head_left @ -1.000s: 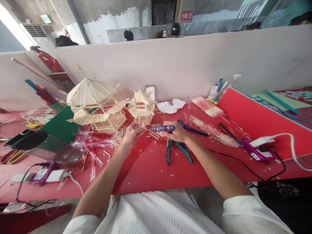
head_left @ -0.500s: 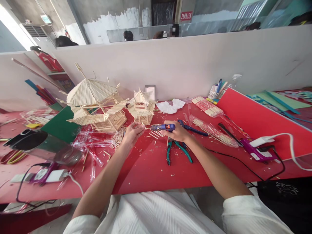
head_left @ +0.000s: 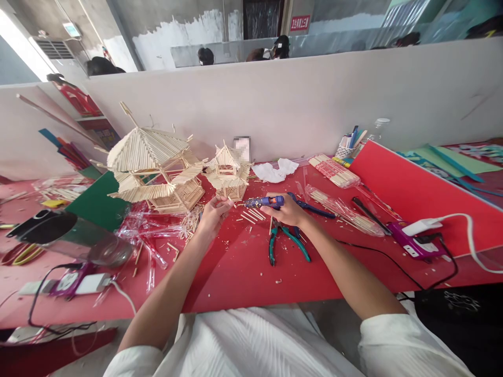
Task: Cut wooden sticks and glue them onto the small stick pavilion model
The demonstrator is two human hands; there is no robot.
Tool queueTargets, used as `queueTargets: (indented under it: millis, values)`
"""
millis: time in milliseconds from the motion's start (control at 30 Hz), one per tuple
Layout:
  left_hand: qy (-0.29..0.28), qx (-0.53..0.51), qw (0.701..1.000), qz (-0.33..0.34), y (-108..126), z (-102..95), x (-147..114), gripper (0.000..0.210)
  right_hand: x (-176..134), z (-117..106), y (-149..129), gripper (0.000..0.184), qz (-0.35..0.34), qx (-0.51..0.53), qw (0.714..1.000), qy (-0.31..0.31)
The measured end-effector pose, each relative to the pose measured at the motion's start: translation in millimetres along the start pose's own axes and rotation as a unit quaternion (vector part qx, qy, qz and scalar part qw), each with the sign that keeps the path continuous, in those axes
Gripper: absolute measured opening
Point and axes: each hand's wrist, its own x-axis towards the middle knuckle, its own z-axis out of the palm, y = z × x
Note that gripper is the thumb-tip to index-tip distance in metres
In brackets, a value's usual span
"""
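My right hand is closed round a blue glue gun, its nozzle pointing left. Between the fingertips of my left hand is a short wooden stick, close to the nozzle. Cut sticks lie on the red table under the glue gun. Just behind my hands stands a small stick pavilion, and a larger stick pavilion with a pointed roof is to its left. Green-handled pliers rest below my right hand, and blue-handled pliers lie beyond it.
A clear jug lies on its side at left, near a purple power strip. Bagged sticks, a red board and another purple power strip are at right. A white partition runs behind; people's heads show beyond it.
The glue gun has shifted slightly right, so its nozzle sits a little farther from the stick. My left hand has stayed nearly in place, still pinching the stick.
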Motion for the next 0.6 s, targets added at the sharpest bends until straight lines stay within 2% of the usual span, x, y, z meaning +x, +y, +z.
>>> queueTargets:
  millis: [133,233,300,400,500,600]
  values:
    - [-0.003,0.008,1.0,-0.005,-0.8,0.0,-0.4,0.05,-1.0,0.1,0.0,0.037,0.008,0.045,0.997,-0.054]
    - [-0.005,0.014,1.0,-0.009,-1.7,-0.1,-0.5,0.049,-0.2,-2.0,4.5,0.04,0.036,0.075,0.996,-0.023]
    - [-0.004,0.013,1.0,-0.013,-2.8,0.1,0.0,0.048,0.9,-5.7,8.0,0.042,0.061,0.057,0.996,-0.01]
    - [-0.005,0.008,1.0,-0.02,-5.5,0.8,0.9,0.048,1.6,-10.8,10.4,0.038,0.068,0.044,0.994,-0.078]
    - [-0.003,0.005,1.0,-0.029,-8.8,1.7,1.1,0.05,0.1,-13.6,9.1,0.038,0.075,0.131,0.976,-0.157]
    - [0.005,0.001,0.999,-0.032,-11.7,2.9,0.4,0.049,-3.5,-20.9,8.2,0.034,0.082,0.207,0.963,-0.151]
